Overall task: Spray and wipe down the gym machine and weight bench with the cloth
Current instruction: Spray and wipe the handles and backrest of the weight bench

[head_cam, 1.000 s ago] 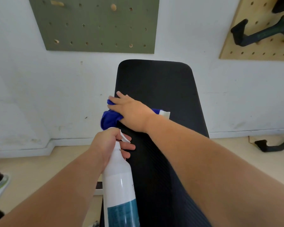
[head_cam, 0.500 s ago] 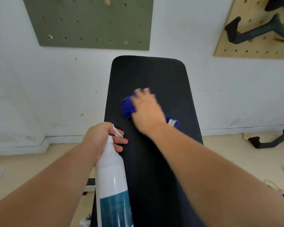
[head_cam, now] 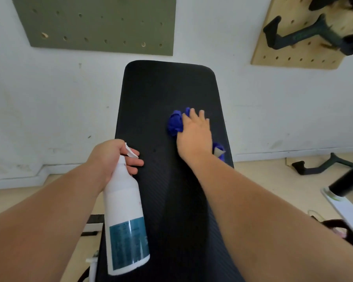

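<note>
The black padded weight bench (head_cam: 163,92) runs from the bottom of the view up to the white wall. A crumpled blue cloth (head_cam: 175,123) lies on its right half. My right hand (head_cam: 195,136) presses flat on the cloth with straight fingers; a bit of cloth with a white tag pokes out beside my wrist at the bench's right edge. At the left edge of the bench, my left hand (head_cam: 112,156) grips the neck of a white spray bottle (head_cam: 124,210) with a teal label, fingers at the trigger. The bottle hangs base toward me.
A green pegboard (head_cam: 98,21) hangs on the wall above the bench. A wooden pegboard (head_cam: 300,47) with dark handles is at the upper right. A dark handle (head_cam: 322,165) lies on the floor at right. Part of a machine (head_cam: 346,186) shows at the right edge.
My right hand has slid the blue cloth across the bench from its left edge to its right side. My left hand keeps hold of the spray bottle in about the same place.
</note>
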